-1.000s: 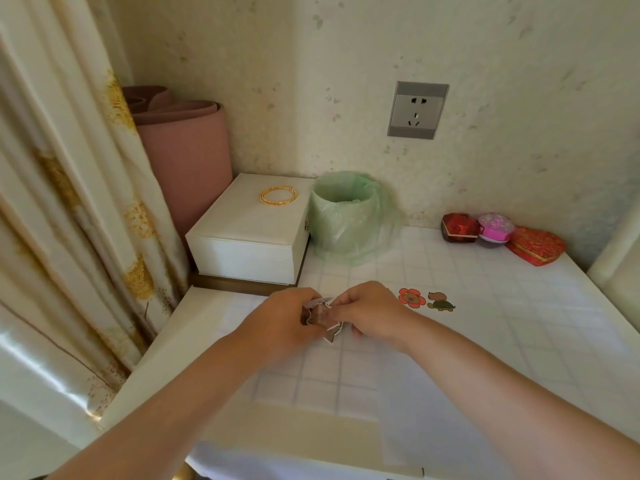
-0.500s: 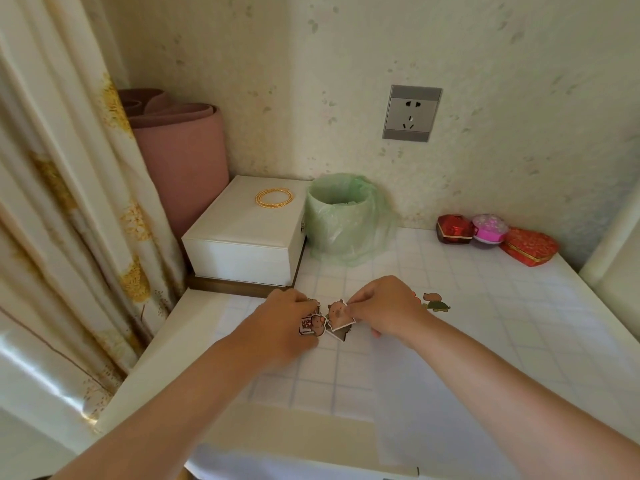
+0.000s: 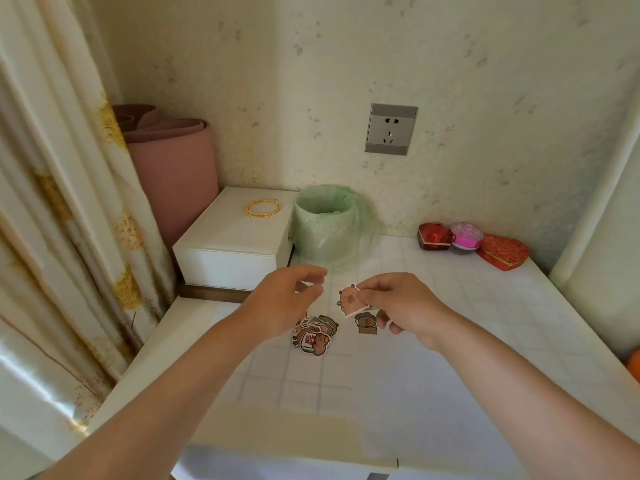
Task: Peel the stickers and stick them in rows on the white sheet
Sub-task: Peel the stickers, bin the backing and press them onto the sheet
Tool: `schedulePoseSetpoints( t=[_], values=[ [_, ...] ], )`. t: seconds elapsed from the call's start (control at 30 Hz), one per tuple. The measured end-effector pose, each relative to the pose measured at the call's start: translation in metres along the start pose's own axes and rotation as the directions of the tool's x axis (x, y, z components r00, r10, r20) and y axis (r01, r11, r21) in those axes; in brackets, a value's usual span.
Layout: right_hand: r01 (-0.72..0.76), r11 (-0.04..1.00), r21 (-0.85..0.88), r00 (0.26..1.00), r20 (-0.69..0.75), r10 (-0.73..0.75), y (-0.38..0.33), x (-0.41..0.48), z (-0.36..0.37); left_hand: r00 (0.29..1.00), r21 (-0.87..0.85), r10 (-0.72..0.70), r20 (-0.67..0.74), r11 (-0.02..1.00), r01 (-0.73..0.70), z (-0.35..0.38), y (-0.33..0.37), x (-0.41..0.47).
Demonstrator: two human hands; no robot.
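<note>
Fingers of my right hand (image 3: 394, 303) pinch one small brown cartoon-animal sticker (image 3: 349, 300) by its right edge, lifted clear of the desk so I can work at its backing. My left hand (image 3: 287, 299) hangs at its nine o'clock, fingers (image 3: 313, 274) loosely curled and parted, holding nothing that I can see. Just below, at about six o'clock from that hand, the loose pile of brown cartoon stickers (image 3: 313, 336) lies on the white grid-patterned desk (image 3: 485, 306), near enough to draw from. One more brown sticker (image 3: 365, 323) lies under my right hand. The plain white sheet (image 3: 415, 393) stretches toward me at six o'clock. Half a second ago both hands gripped the bunch together; since then the left has let go, the pile has dropped to the desk, and my hands have parted.
</note>
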State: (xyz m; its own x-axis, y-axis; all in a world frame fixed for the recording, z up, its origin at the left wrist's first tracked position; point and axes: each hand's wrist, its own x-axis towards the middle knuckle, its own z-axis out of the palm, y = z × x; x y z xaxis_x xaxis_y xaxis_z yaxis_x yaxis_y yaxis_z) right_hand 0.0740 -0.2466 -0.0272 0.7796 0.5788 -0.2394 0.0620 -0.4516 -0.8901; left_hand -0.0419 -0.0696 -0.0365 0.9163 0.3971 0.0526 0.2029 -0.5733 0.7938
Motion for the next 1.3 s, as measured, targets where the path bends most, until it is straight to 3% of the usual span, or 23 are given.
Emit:
schedulePoseSetpoints(
  t=[0.17,0.3,0.4,0.63,1.03,1.3],
  values=[
    [0.108,0.992,0.063,0.994,0.020,-0.109,-0.008,-0.005,-0.001,0.996,-0.275,-0.062,0.067,0.958,0.078,0.011,0.023,0.001],
    [-0.004,0.978,0.207,1.000,0.014,0.001,-0.008,-0.004,-0.002,0.994,-0.400,-0.095,-0.048,0.914,0.068,0.013,0.030,0.009],
    [-0.035,0.965,0.261,0.999,0.031,0.027,-0.008,-0.003,-0.003,0.994,-0.409,-0.101,-0.044,0.909,0.074,0.013,0.032,0.013],
    [-0.022,0.954,0.299,0.994,-0.099,0.054,-0.006,0.004,-0.005,0.994,-0.358,-0.099,-0.044,0.931,0.077,0.019,0.037,0.019],
    [0.144,0.980,0.136,0.980,-0.155,-0.123,-0.010,0.003,-0.001,0.982,-0.367,-0.190,0.001,0.913,0.177,0.020,0.042,0.018],
    [0.327,0.914,-0.239,0.884,-0.264,-0.385,-0.002,0.006,0.003,0.978,-0.420,-0.204,-0.045,0.892,0.167,0.028,0.044,0.014]
  ],
)
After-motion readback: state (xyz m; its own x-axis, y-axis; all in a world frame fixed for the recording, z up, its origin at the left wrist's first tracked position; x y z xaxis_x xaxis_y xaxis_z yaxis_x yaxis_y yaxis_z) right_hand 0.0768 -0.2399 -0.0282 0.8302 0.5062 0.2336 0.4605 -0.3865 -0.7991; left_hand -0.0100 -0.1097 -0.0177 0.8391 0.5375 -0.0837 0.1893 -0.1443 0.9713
